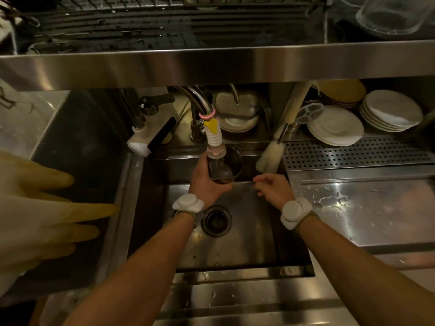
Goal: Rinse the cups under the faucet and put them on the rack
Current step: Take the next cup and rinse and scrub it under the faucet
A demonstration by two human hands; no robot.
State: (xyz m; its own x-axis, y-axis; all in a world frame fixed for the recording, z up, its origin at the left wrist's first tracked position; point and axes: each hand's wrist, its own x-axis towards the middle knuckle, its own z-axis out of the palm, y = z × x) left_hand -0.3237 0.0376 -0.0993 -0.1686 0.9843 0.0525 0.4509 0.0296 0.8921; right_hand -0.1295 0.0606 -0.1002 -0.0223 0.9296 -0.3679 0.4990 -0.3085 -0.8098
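A steel cup with a pouring spout (229, 167) is tilted under the faucet nozzle (214, 140) above the sink (247, 231). My left hand (204, 182) grips the cup from the left and below. My right hand (273, 188) hovers just right of the cup with its fingers loosely curled; it holds nothing that I can see. The nozzle has a white ribbed sleeve with a yellow tag. The dark wire rack (164, 22) spans the shelf above the sink.
A white bottle brush (270, 156) leans at the sink's back right. Stacks of white plates (336, 128) stand behind a perforated drain tray (353, 151). Yellow rubber gloves (47, 208) hang at the left. A glass (395, 15) stands upside down on the upper shelf at right.
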